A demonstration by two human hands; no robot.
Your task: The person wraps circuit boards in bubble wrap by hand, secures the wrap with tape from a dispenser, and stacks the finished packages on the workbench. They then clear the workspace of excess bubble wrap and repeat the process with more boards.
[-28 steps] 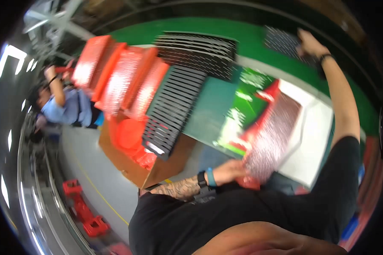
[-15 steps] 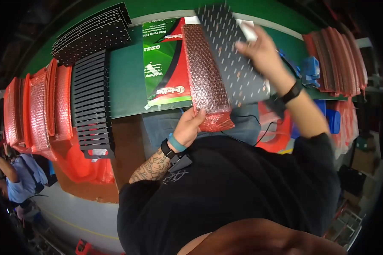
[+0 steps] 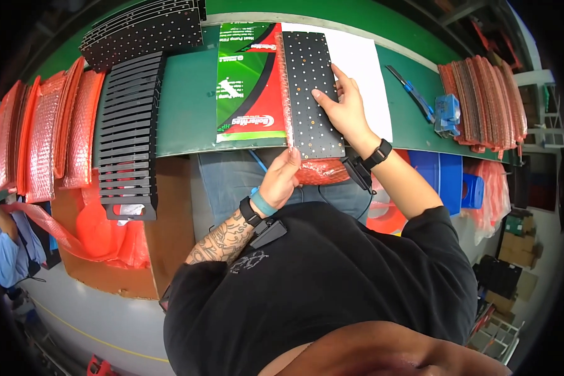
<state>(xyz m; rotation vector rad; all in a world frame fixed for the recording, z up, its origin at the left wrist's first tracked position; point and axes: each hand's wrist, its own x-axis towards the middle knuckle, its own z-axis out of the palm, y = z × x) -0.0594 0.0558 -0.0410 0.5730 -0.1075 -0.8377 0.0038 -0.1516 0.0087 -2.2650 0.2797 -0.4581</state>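
Black perforated panel seated on a red bubble-wrap bag at upper centre of the frame.

Left hand point(image 3: 283, 177): fingers curled closed, pinching the bag's point(image 3: 319, 170) near edge at the green table's point(image 3: 188, 119) rim; tattooed forearm rises from lower centre, wrist banded. Black perforated panel point(image 3: 311, 84): flat, rigid, rectangular, dotted with small holes, lying lengthwise on the bag. Right hand point(image 3: 343, 106): fingers extended and spread open, pressed flat on the panel's right edge; forearm enters from the right, wrist bent.
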